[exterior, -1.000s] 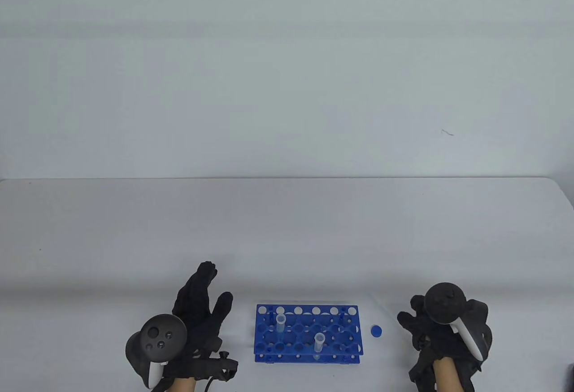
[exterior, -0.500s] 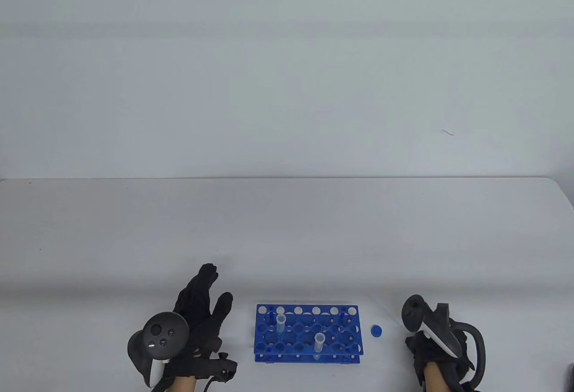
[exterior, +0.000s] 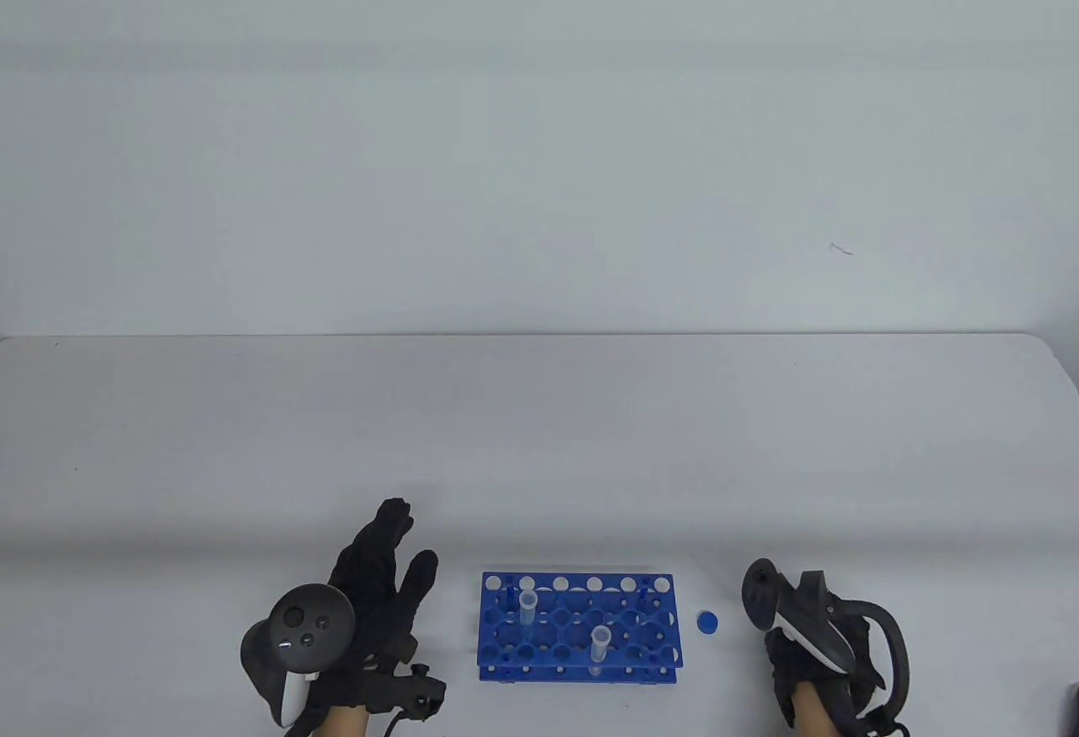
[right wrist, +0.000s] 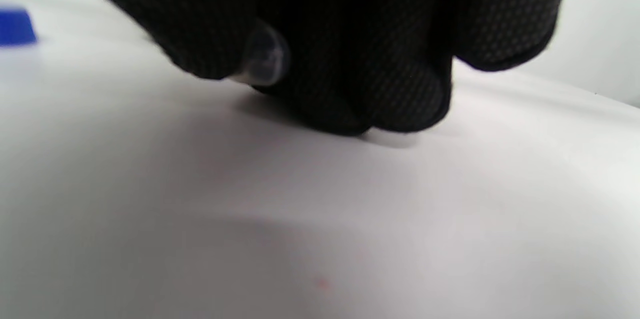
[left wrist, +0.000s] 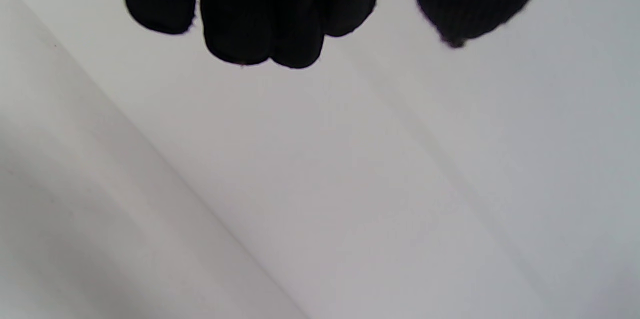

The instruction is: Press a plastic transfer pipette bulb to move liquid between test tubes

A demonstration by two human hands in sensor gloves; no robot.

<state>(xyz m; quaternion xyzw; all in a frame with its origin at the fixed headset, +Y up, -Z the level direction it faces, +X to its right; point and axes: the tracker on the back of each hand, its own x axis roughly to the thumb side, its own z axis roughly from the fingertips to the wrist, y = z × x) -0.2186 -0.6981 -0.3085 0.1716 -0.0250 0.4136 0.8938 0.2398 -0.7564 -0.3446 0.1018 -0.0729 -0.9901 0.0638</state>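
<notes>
A blue test tube rack (exterior: 577,627) stands near the table's front edge with two clear open tubes, one at back left (exterior: 528,605) and one at front centre (exterior: 600,644). My left hand (exterior: 405,543) lies open and flat on the table left of the rack; its empty fingers hang in the left wrist view (left wrist: 365,24). My right hand (exterior: 784,653) is right of the rack, its fingers hidden under the tracker. In the right wrist view the fingers (right wrist: 400,94) curl on the table around a clear pipette (right wrist: 262,56), of which only the rounded end shows.
A small blue cap (exterior: 707,621) lies on the table between the rack and my right hand; it also shows in the right wrist view (right wrist: 15,26). The white table (exterior: 539,450) stretches far back behind the rack.
My right hand has rolled onto its side and drawn slightly back, its fingers now closed under the tracker. My left hand has barely moved. The rack, tubes and cap are unchanged.
</notes>
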